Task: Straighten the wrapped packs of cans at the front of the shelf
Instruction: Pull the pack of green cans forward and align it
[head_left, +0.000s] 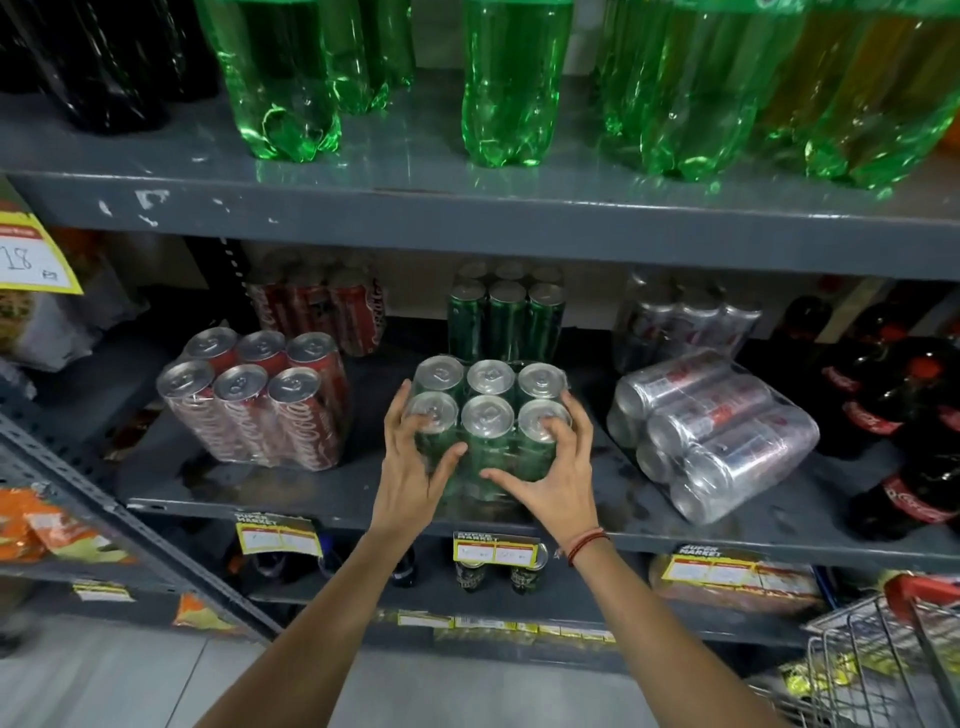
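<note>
A wrapped pack of green cans (489, 415) stands upright at the front middle of the grey shelf (311, 504). My left hand (415, 457) grips its left front corner and my right hand (553, 462) grips its right front corner, fingers over the can tops. To the left a wrapped pack of red cans (254, 400) stands upright, turned slightly askew. On the right a wrapped pack of silver cans (711, 431) lies on its side, angled across the shelf.
Behind stand another red pack (322, 306), a green pack (506, 312) and a silver pack (680, 322). Dark cola bottles (904, 415) fill the right end. Green bottles (514, 83) line the shelf above. A wire trolley (883, 665) sits at lower right.
</note>
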